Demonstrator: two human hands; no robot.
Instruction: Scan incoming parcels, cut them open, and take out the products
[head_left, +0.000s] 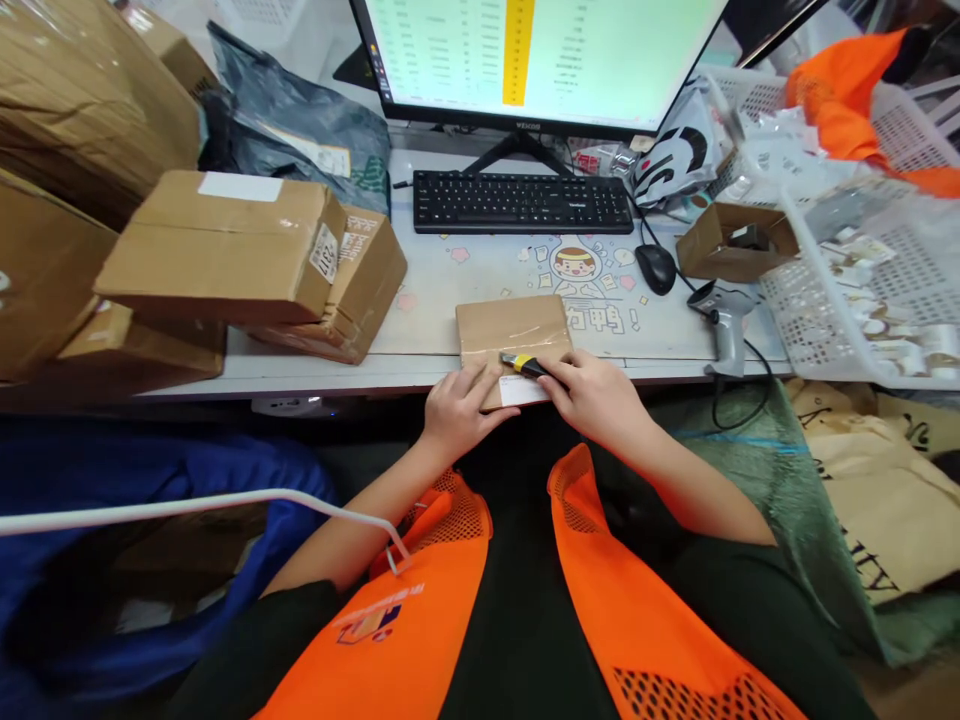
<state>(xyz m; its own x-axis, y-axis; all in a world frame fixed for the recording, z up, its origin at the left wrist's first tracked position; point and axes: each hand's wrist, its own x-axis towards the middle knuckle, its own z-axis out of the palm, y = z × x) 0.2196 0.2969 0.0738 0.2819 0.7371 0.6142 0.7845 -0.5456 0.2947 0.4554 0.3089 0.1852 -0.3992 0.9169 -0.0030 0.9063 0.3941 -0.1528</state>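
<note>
A small flat cardboard box [513, 325] lies at the front edge of the desk, with a white label on its near side. My left hand [463, 408] grips the box's near left corner, fingers on top and thumb along the near edge. In my right hand [592, 392] is a utility knife [526, 365] with a yellow and black body, its tip pointing left over the top of the box. That hand also rests against the box's near right corner. Whether the blade is out is too small to tell.
Cardboard boxes [217, 245] and a grey plastic mailer [300, 130] crowd the left. Behind are a keyboard [523, 202] and monitor [517, 122]. On the right are a mouse [655, 268], a barcode scanner [726, 325], a small open box [701, 245] and a white basket [814, 310].
</note>
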